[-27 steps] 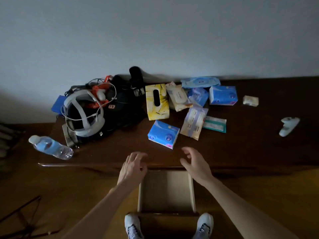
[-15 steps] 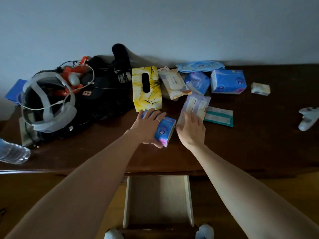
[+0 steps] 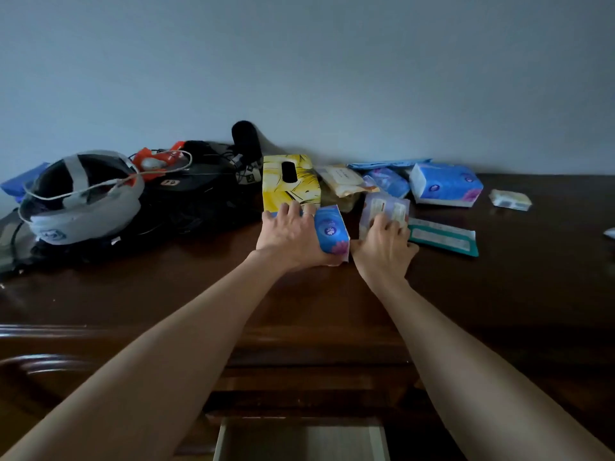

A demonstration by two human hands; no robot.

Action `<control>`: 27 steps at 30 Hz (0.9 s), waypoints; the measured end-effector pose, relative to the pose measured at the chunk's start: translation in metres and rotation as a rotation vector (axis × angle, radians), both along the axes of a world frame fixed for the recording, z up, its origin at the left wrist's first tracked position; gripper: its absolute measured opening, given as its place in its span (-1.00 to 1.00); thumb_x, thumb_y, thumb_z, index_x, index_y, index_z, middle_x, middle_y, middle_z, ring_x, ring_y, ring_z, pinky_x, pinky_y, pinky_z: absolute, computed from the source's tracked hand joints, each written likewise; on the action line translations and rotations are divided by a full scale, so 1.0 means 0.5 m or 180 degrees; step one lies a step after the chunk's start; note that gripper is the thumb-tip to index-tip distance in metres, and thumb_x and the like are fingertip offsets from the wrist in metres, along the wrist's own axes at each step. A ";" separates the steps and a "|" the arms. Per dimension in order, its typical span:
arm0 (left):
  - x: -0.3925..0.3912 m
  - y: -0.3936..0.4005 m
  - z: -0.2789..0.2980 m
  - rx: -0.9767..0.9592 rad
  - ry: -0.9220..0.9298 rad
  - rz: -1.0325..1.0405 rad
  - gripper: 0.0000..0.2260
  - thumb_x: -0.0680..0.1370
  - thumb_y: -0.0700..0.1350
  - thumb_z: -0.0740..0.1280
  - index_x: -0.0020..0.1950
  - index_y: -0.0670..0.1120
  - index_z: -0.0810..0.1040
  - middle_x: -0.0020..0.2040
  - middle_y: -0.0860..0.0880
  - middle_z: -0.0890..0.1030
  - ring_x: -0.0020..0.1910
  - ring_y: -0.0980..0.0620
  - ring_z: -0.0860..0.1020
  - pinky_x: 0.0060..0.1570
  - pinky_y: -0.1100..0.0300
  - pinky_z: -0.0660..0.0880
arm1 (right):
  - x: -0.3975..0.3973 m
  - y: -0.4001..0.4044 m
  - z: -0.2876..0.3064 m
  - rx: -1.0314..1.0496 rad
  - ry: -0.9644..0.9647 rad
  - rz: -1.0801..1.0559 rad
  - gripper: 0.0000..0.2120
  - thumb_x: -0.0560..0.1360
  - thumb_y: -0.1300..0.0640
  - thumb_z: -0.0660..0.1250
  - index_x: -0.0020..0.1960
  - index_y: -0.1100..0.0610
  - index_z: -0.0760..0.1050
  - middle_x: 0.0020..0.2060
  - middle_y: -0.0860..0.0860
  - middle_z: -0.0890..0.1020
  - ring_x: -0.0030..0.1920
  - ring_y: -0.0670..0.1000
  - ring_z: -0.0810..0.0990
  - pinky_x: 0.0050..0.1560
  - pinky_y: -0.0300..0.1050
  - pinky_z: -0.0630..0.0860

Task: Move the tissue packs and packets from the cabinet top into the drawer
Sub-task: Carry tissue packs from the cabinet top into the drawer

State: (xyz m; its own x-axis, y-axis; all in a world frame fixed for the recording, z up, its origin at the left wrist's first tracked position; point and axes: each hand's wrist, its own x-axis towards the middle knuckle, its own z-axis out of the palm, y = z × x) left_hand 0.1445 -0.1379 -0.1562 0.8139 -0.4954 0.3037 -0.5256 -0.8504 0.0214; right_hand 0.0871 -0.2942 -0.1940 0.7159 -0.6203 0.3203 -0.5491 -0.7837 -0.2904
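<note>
1. On the cabinet top (image 3: 499,277), the left hand (image 3: 293,236) grips a blue tissue pack (image 3: 331,232).
2. Just right, the right hand (image 3: 382,242) clasps a pale packet (image 3: 382,207).
3. Farther back lie a yellow tissue box (image 3: 289,183) and more packs.
4. Near, below, the drawer (image 3: 299,440) stands open.
</note>
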 end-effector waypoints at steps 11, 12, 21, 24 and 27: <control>-0.279 0.103 0.003 -0.0352 -0.0051 0.0159 0.06 0.11 0.66 0.20 0.42 0.02 0.32 0.27 -0.12 0.47 0.28 -0.19 0.43 0.16 -0.15 0.40 | -0.273 0.102 0.013 0.0368 -0.1159 0.0697 -0.81 0.54 0.10 0.33 0.13 0.09 0.59 0.03 0.07 0.67 0.08 0.16 0.63 -0.08 -0.06 0.47; -0.309 0.115 0.002 -0.0585 0.0052 0.0211 0.05 0.11 0.65 0.21 0.43 0.04 0.31 0.27 -0.10 0.47 0.28 -0.18 0.43 0.16 -0.13 0.42 | -0.304 0.113 0.016 0.0598 -0.1457 0.0672 -0.81 0.53 0.10 0.35 0.13 0.08 0.58 0.03 0.05 0.68 0.06 0.14 0.64 -0.13 -0.10 0.41; -0.578 0.245 -0.195 -0.2193 0.0704 0.0432 0.09 0.19 0.70 0.15 0.52 0.03 0.25 0.23 0.09 0.47 0.17 0.12 0.50 0.06 0.12 0.57 | -0.568 0.199 -0.138 0.0931 -0.2416 0.0609 -0.89 0.55 0.06 0.20 0.03 0.00 0.47 -0.18 -0.08 0.59 -0.23 -0.01 0.49 -0.24 -0.09 0.41; -0.604 0.292 -0.304 -0.2355 0.1416 0.0486 0.02 0.23 0.60 0.30 0.52 0.02 0.27 0.18 0.11 0.46 0.09 0.12 0.53 -0.13 0.29 0.49 | -0.593 0.200 -0.235 0.1537 -0.1820 0.0514 -0.90 0.57 0.10 0.22 -0.02 0.02 0.52 -0.20 -0.08 0.57 -0.19 0.04 0.49 -0.19 -0.08 0.37; -0.600 0.323 -0.416 -0.2363 0.1868 0.0756 -0.01 0.29 0.53 0.38 0.53 0.00 0.26 0.18 0.09 0.44 0.04 0.11 0.53 -0.28 0.35 0.38 | -0.587 0.204 -0.313 0.2435 -0.0924 0.0433 -0.83 0.57 0.06 0.20 -0.16 0.04 0.48 -0.23 -0.03 0.57 -0.18 0.09 0.53 -0.14 -0.02 0.47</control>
State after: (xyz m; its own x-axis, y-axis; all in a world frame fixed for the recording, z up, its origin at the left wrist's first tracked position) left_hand -0.1555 0.0235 -0.3643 0.9893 -0.1451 -0.0133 -0.0769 -0.5974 0.7982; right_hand -0.2064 -0.1924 -0.3504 0.7543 -0.6559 0.0286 -0.2849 -0.3663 -0.8858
